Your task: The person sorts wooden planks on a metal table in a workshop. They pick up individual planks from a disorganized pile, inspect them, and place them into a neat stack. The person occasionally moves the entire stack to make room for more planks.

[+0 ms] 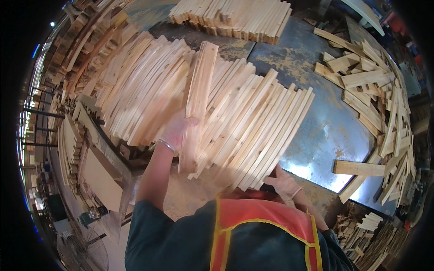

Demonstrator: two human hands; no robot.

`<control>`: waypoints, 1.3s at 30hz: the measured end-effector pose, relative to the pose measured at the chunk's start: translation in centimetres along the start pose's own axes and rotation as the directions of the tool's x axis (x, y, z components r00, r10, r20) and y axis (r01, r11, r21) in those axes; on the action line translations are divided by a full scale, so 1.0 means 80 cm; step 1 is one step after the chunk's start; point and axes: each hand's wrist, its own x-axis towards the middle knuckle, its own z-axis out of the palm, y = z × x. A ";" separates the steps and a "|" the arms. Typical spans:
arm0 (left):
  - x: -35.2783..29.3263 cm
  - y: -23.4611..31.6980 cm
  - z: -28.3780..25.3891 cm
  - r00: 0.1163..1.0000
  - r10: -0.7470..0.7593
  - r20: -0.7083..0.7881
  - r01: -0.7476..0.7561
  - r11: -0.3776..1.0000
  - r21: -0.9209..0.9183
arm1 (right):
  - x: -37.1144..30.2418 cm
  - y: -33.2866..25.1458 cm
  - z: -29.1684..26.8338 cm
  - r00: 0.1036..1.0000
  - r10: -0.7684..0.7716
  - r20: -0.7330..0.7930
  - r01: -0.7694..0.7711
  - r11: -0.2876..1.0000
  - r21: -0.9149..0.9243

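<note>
My left hand (175, 132), in a pale glove with a bracelet at the wrist, is closed around a wide wooden board (201, 81). That board is raised slantwise over a row of narrow wooden strips (253, 117), which lie side by side. My right hand (285, 184), also in a pale glove, is beside the near ends of the rightmost strips. Its thumb and a finger are apart, with nothing visible between them; whether it touches the strips I cannot tell. More strips (144, 86) lie packed together left of the board.
A stack of strips (230, 18) stands at the far side of the metal table (312, 135), which has sawdust on it. Jumbled offcuts (366, 86) pile along the right edge. At lower left are a metal-edged stand (106, 149) and a fan (81, 246).
</note>
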 end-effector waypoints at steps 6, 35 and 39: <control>-0.028 -0.002 0.144 0.992 -0.012 0.122 0.036 0.979 -0.198 | -0.069 0.043 -0.049 0.999 -0.011 -0.030 0.024 0.882 0.471; -0.096 -0.126 0.460 0.880 -0.083 0.468 0.096 0.995 -0.005 | -0.239 0.325 -0.477 -0.312 0.426 -0.849 -0.460 0.714 0.528; -0.095 -0.131 0.424 0.836 -0.064 0.545 -0.048 0.981 0.188 | -0.199 0.277 -0.440 -0.348 0.734 -0.583 -0.252 0.525 0.813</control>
